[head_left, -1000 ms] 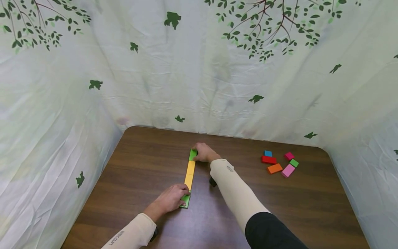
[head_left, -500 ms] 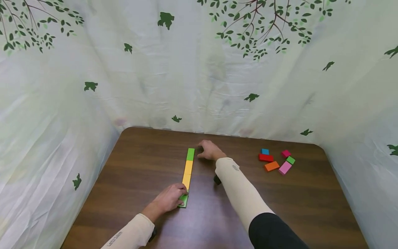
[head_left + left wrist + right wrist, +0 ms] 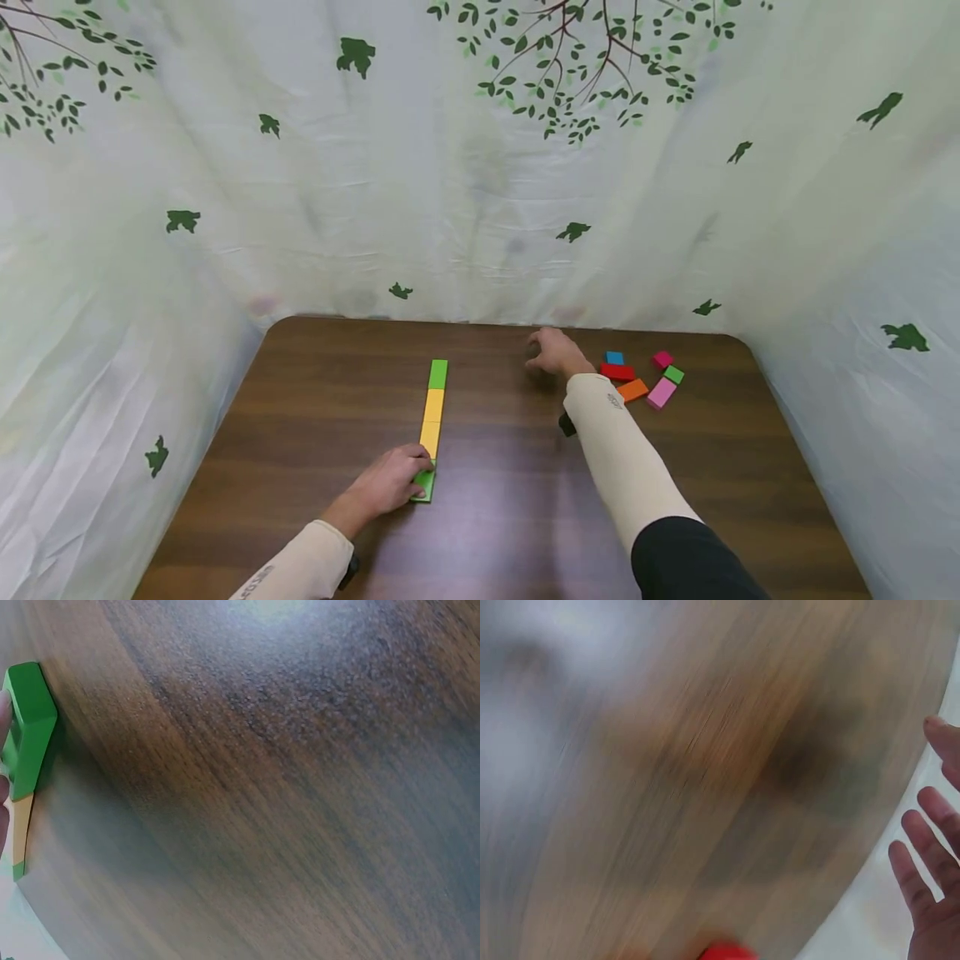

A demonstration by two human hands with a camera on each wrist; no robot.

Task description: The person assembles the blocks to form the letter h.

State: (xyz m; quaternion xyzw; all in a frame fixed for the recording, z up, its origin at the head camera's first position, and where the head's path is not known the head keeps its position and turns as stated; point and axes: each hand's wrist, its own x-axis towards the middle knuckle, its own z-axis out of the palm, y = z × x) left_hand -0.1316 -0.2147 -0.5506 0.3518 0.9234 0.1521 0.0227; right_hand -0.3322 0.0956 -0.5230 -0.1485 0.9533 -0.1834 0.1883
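A person's left hand (image 3: pixel 390 483) rests at the near end of a straight row of blocks (image 3: pixel 431 421) on a dark wooden table (image 3: pixel 495 517), fingertips curled onto the nearest green block (image 3: pixel 424 485) and pressing it. From that hand the row runs away from the person – green, two yellow (image 3: pixel 432 420), then a far green block (image 3: pixel 438 374). In the left wrist view the near green block (image 3: pixel 27 724) sits at the frame's edge with fingertips against it.

To the right, well apart from the row, the right hand (image 3: pixel 553 353) hovers over the table with fingers spread and relaxed, holding nothing; the right wrist view shows those loose fingers (image 3: pixel 922 874) over blurred wood.

Just right of that hand lies a loose cluster – a blue block (image 3: pixel 615 358), a red block (image 3: pixel 617 372), an orange block (image 3: pixel 633 389), a light pink block (image 3: pixel 662 392), a small green block (image 3: pixel 673 375) and a magenta block (image 3: pixel 662 359)
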